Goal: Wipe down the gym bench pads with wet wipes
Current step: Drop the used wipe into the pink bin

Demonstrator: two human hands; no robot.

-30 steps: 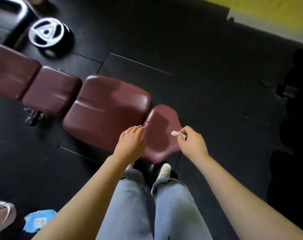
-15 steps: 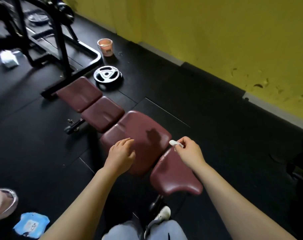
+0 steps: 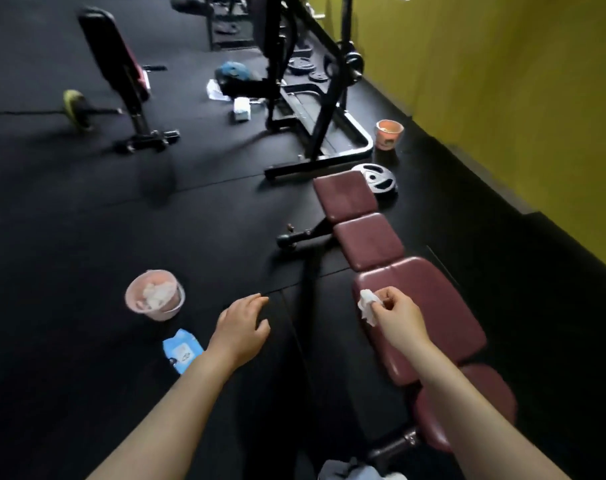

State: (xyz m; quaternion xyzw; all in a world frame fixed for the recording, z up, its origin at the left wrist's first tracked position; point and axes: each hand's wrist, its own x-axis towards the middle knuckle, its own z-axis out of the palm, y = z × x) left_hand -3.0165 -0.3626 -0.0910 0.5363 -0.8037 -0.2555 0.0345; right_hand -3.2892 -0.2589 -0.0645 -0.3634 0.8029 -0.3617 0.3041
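A maroon gym bench (image 3: pixel 436 306) with several pads runs from the lower right up toward the middle. My right hand (image 3: pixel 396 315) pinches a crumpled white wet wipe (image 3: pixel 368 304) over the left edge of the large pad. My left hand (image 3: pixel 240 329) hovers over the black floor left of the bench, fingers apart and holding nothing. A blue wet wipe pack (image 3: pixel 182 351) lies on the floor beside my left wrist. A pink bin (image 3: pixel 155 295) with used wipes in it stands further left.
A black rack frame (image 3: pixel 315 109) stands beyond the bench, with a weight plate (image 3: pixel 379 181) and an orange cup (image 3: pixel 388 133) near the yellow wall (image 3: pixel 519 98). Another bench (image 3: pixel 121 74) and a yellow-ended barbell (image 3: pixel 74 109) are at the back left.
The view has swung left and up, bringing the bin and wipe pack into view. My left hand came off the bench pad and now hangs over the floor. The wipe hangs looser from my right fingers.
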